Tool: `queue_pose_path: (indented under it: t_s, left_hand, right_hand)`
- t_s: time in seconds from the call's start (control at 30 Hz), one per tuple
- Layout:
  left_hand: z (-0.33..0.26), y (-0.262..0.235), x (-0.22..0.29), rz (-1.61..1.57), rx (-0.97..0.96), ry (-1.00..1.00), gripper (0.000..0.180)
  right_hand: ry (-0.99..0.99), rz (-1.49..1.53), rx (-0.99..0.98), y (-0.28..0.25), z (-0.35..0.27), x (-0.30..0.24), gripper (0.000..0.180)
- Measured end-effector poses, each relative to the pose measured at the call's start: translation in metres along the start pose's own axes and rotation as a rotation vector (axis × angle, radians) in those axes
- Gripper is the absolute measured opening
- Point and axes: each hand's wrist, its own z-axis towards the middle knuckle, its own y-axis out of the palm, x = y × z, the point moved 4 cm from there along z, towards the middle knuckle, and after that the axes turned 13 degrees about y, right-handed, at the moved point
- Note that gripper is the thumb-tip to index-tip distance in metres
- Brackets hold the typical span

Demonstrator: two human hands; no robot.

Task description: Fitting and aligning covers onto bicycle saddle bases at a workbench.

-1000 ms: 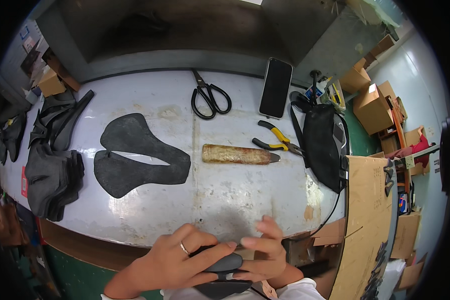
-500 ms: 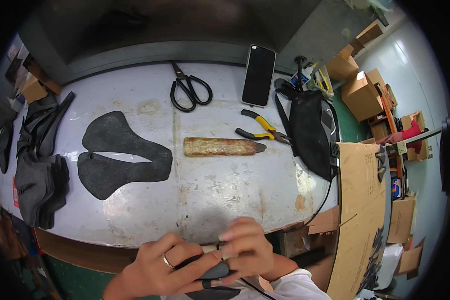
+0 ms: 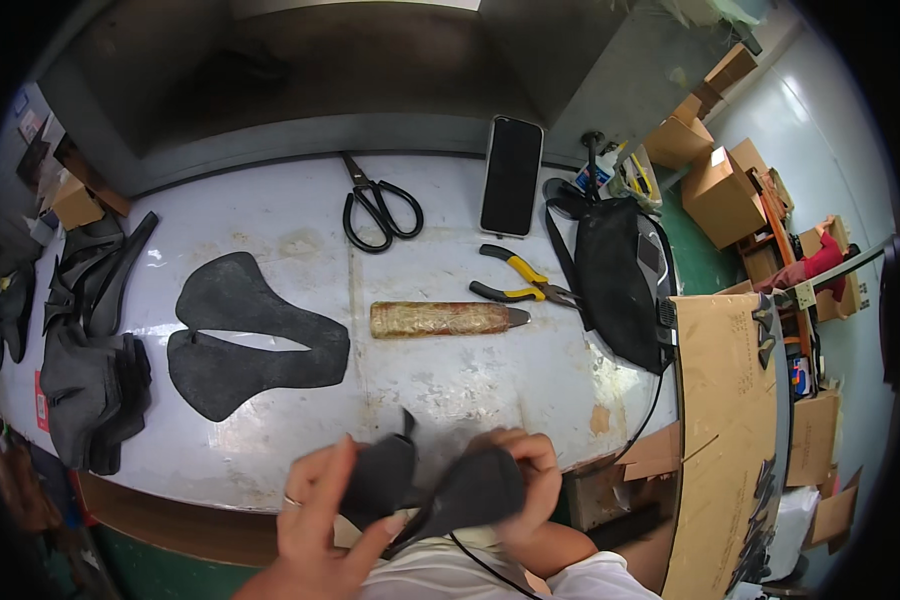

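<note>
Both hands hold a dark, two-lobed saddle-shaped piece (image 3: 435, 488) close to my body at the table's near edge. My left hand (image 3: 320, 520) presses its left lobe with flat fingers, a ring on one finger. My right hand (image 3: 525, 475) curls around the right lobe. A thin dark strand hangs from the piece. On the white table (image 3: 450, 380) ahead lies a flat black saddle-shaped cutout (image 3: 245, 335).
A brown roll-like tool (image 3: 445, 318), yellow-handled pliers (image 3: 520, 280), black scissors (image 3: 380, 210) and a dark phone (image 3: 511, 175) lie further back. A black bag (image 3: 615, 275) sits at right beside cardboard (image 3: 730, 420). Stacked dark pieces (image 3: 85, 330) sit at left.
The hands have lifted and spread the dark piece, which now shows its two lobes. The view has shifted a little, so the table items sit lower and left.
</note>
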Motion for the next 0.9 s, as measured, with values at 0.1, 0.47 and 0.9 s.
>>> queue_pose_path:
  t_s: [0.1,0.47,0.9]
  left_hand:
    - [0.001,-0.002,-0.01,-0.293,0.052,-0.185,0.087]
    - [0.003,0.003,-0.021,-0.169,0.251,0.158,0.087]
    - [-0.018,-0.018,-0.027,-0.561,0.401,0.172,0.046]
  right_hand:
    - [0.106,-0.082,-0.074,-0.002,-0.013,-0.007,0.029]
    - [-0.301,-0.499,-0.514,0.037,-0.011,-0.046,0.012]
    - [0.538,0.721,-0.35,0.016,0.014,-0.003,0.029]
